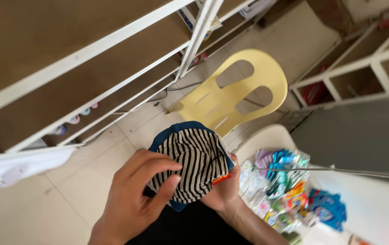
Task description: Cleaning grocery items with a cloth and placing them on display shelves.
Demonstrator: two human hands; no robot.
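A small cloth piece [194, 159] with black and white stripes and a blue edge is held up in front of me over the floor. My left hand [133, 195] pinches its near left side between thumb and fingers. My right hand [221, 190] grips it from underneath on the right, mostly hidden behind the cloth; a small red tag shows by that hand.
A pale yellow plastic chair [235, 90] stands just beyond the cloth. White-framed brown shelves [81, 63] run along the left. White fabric [17, 165] hangs at the left edge. Several colourful sachets [285, 190] lie on a white surface at right, beside a grey panel [362, 131].
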